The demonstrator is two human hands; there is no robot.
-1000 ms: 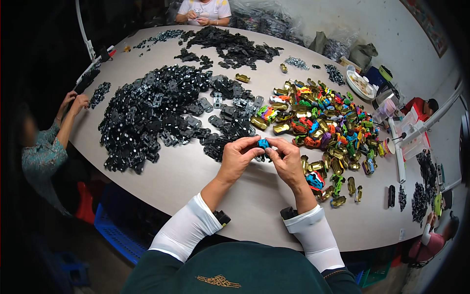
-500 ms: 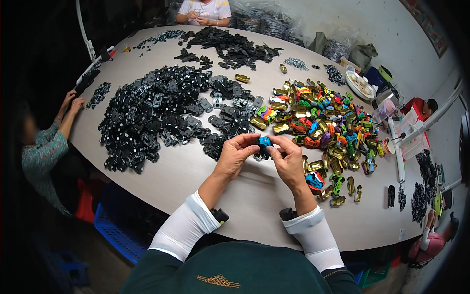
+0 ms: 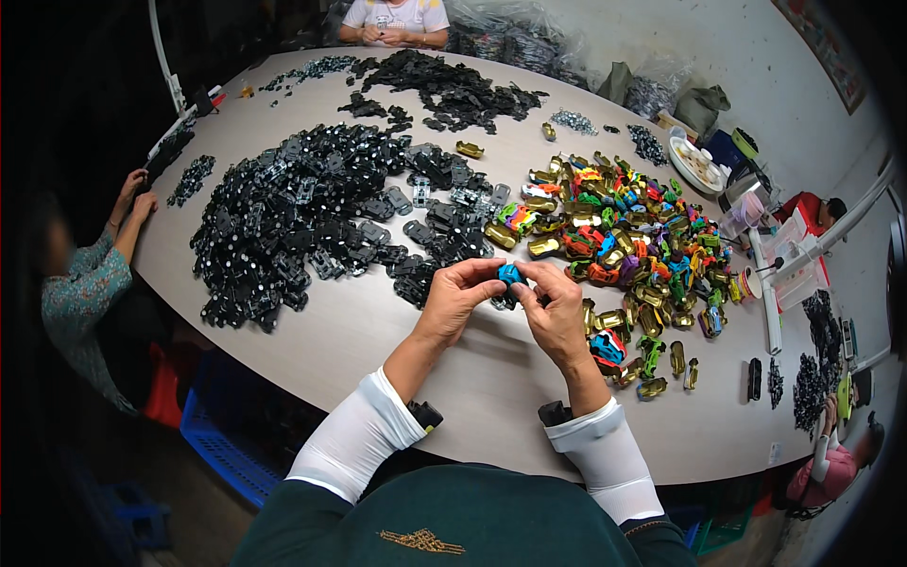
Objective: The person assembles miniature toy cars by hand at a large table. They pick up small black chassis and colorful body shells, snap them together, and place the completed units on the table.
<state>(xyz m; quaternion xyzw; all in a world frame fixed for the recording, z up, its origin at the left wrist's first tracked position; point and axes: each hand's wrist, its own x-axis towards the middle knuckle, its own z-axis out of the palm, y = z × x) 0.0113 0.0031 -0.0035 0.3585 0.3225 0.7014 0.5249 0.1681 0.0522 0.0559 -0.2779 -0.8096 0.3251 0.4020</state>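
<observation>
Both hands meet at frame centre: your left hand (image 3: pixel 460 300) and right hand (image 3: pixel 557 312) pinch one blue shell (image 3: pixel 511 275). Keep fingertips on its edges, pressing evenly, above the table (image 3: pixel 491 387).

Glowing evenly under bright overhead light across the bench (image 3: pixel 397 350); darkening sharply left, bending and blurring toward the rim.

A small blue piece (image 3: pixel 511 275) sits at the frame's centre. A black heap of parts (image 3: pixel 302 213) fills the upper left; a gold, red, green and blue pile (image 3: pixel 628 236) lies right of centre. The table (image 3: pixel 359 331) is pale beige. At the bottom, the sleeves (image 3: pixel 359 439) are white.
</observation>
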